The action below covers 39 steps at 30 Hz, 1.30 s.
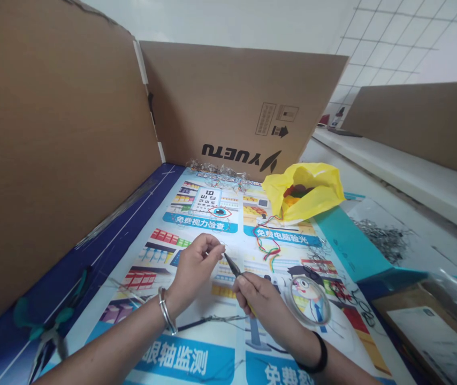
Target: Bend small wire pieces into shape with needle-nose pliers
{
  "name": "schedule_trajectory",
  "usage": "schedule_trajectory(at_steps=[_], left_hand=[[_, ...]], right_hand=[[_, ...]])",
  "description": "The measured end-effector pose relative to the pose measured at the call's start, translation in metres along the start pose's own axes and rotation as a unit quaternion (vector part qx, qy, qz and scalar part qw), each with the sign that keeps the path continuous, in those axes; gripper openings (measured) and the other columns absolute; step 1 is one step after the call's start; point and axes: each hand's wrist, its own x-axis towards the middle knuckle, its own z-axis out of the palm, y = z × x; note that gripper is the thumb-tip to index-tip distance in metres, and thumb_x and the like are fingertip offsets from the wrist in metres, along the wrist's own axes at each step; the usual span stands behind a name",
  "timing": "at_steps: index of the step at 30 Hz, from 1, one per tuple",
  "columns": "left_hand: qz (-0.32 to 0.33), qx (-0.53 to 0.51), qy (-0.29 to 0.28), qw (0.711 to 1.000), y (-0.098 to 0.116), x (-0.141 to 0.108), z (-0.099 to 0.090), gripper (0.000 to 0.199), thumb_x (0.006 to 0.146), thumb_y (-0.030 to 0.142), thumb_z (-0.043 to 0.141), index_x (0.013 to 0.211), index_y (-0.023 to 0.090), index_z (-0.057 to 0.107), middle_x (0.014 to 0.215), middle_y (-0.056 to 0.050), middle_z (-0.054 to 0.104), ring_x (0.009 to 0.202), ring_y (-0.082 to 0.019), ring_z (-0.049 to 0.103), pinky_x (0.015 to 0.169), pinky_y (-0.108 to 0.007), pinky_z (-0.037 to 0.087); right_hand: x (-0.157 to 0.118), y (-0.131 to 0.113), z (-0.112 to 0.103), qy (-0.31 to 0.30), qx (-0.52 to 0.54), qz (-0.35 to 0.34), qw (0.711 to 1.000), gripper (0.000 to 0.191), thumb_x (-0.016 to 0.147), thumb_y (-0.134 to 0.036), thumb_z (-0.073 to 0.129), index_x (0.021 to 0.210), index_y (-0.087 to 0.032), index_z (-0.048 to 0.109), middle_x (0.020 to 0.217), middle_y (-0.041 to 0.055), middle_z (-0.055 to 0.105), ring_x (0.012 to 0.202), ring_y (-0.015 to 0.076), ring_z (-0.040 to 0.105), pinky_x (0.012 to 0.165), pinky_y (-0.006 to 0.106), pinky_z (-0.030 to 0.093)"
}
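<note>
My left hand (199, 267) is raised over the middle of the printed sheet (228, 299), its thumb and index finger pinched together. What sits in that pinch is too small to make out. From the right, my right hand (261, 302) is closed round a pair of pliers (232, 264) with dark narrow jaws. The jaw tips point up and left, close to my left fingertips. Beneath the hands lies a bundle of dark wires (212, 319). A clear round dish (309, 300) rests just right of my right hand.
A yellow bag (306, 192) stands at the back right, with red and green cords (267, 247) before it. Tangled wire pieces (220, 170) line the rear cardboard panel (228, 107). Teal-handled cutters (50, 329) lie front left. Small metal pieces (383, 238) and a brown package (425, 331) are at right.
</note>
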Motion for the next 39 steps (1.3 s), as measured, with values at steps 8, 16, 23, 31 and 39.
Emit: schedule_trajectory(at_steps=[8,16,23,31,39], left_hand=[[-0.038,-0.090,-0.064,0.993,0.009,0.005,-0.006,0.013,0.077,0.027,0.051,0.071,0.017,0.049,0.062,0.002,0.057,0.055,-0.009,0.051,0.055,-0.021,0.041],[-0.050,-0.162,-0.110,0.979,0.017,0.004,-0.012,0.014,0.077,0.027,0.053,0.071,0.015,0.048,0.062,0.002,0.055,0.053,-0.007,0.047,0.053,-0.020,0.039],[-0.041,-0.152,-0.095,0.983,0.016,0.004,-0.012,0.017,0.077,0.031,0.054,0.072,0.016,0.049,0.062,0.002,0.056,0.053,-0.008,0.048,0.053,-0.020,0.039],[0.001,-0.075,0.030,0.997,0.012,0.001,-0.008,0.016,0.076,0.032,0.056,0.073,0.016,0.051,0.067,0.000,0.061,0.061,-0.011,0.058,0.059,-0.022,0.045],[0.007,-0.067,0.051,0.996,0.004,-0.006,0.001,0.017,0.077,0.033,0.055,0.074,0.016,0.053,0.067,-0.001,0.063,0.065,-0.012,0.059,0.064,-0.025,0.046]], right_hand=[[-0.001,-0.006,-0.002,-0.027,0.003,0.002,1.000,0.035,0.086,-0.045,0.038,0.067,-0.017,0.047,0.052,-0.0043,0.043,0.044,0.0064,0.038,0.043,0.019,0.031],[-0.002,-0.004,-0.011,-0.078,0.024,-0.032,0.996,0.041,0.085,-0.051,0.037,0.069,-0.016,0.049,0.054,-0.0032,0.045,0.046,0.0064,0.040,0.045,0.020,0.033],[-0.001,-0.006,-0.013,-0.098,0.028,-0.038,0.994,0.039,0.086,-0.050,0.037,0.075,-0.015,0.050,0.060,-0.0016,0.048,0.051,0.0075,0.043,0.050,0.022,0.036],[-0.003,-0.005,-0.005,-0.038,-0.026,-0.025,0.999,0.038,0.087,-0.050,0.034,0.077,-0.017,0.051,0.065,-0.0005,0.051,0.057,0.0094,0.047,0.054,0.022,0.038],[0.000,0.007,0.005,-0.003,-0.044,-0.024,0.999,0.036,0.088,-0.048,0.033,0.077,-0.018,0.049,0.066,-0.0007,0.051,0.059,0.0096,0.047,0.054,0.022,0.037]])
